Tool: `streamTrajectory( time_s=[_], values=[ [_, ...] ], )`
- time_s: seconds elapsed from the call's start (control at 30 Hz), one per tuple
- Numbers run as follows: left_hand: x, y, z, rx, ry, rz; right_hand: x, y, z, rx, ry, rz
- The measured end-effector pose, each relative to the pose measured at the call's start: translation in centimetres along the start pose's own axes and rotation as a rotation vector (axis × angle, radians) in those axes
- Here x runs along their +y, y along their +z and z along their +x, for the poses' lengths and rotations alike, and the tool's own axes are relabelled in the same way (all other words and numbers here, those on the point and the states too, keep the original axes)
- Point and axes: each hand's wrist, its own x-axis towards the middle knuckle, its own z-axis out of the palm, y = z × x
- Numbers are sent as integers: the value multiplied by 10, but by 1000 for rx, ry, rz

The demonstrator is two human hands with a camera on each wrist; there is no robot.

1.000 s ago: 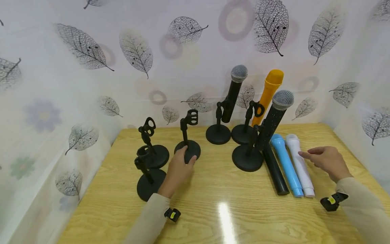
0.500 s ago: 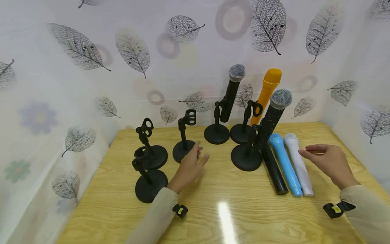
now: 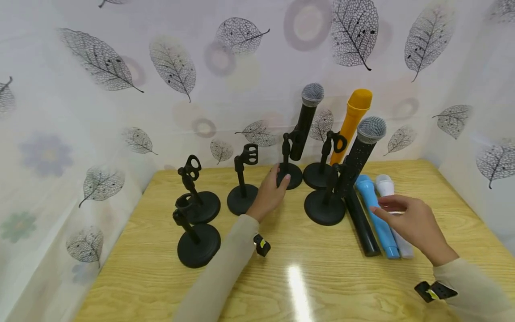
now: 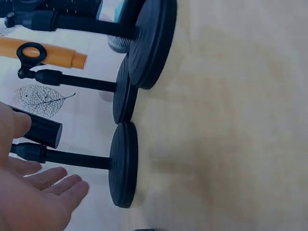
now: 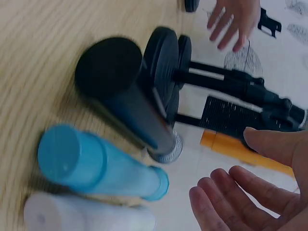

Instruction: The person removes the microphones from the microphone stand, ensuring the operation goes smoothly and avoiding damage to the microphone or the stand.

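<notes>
My left hand point(image 3: 268, 193) reaches beside the stand point(image 3: 290, 179) that bears a black microphone with a silver mesh head point(image 3: 307, 114). In the left wrist view its fingers point(image 4: 67, 190) are spread, apart from the stand's post. Over the white microphone point(image 3: 385, 184) hovers my right hand point(image 3: 412, 222), fingers loosely bent around nothing. The blue microphone point(image 3: 374, 210) and a black one point(image 3: 364, 228) lie beside it. An orange microphone point(image 3: 352, 123) leans behind another stand point(image 3: 319, 174). In front, a stand point(image 3: 325, 208) bears a speckled black microphone point(image 3: 359, 152).
Three stands with bare clips are on the left: a front one point(image 3: 199, 246), a back one point(image 3: 206, 206) and one nearer the middle point(image 3: 242, 200). The wooden table point(image 3: 322, 277) meets a leaf-patterned cloth point(image 3: 169, 125) at the back and sides.
My left hand has left the middle bare stand's base and moved right to the stand with the black microphone. My right hand has shifted left, over the white microphone.
</notes>
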Motion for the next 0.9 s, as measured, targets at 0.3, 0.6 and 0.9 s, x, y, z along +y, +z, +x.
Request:
streamTrajectory(
  time_s=[0.3, 0.6, 0.9],
  values=[
    [16, -2, 39, 78, 43, -48, -29, 28, -12, -12, -83, 59],
    [26, -4, 64, 145, 30, -83, -43, 51, -20, -86, -109, 123],
    [27, -3, 85, 239, 103, -107, -49, 64, -23, -112, -113, 143]
  ],
)
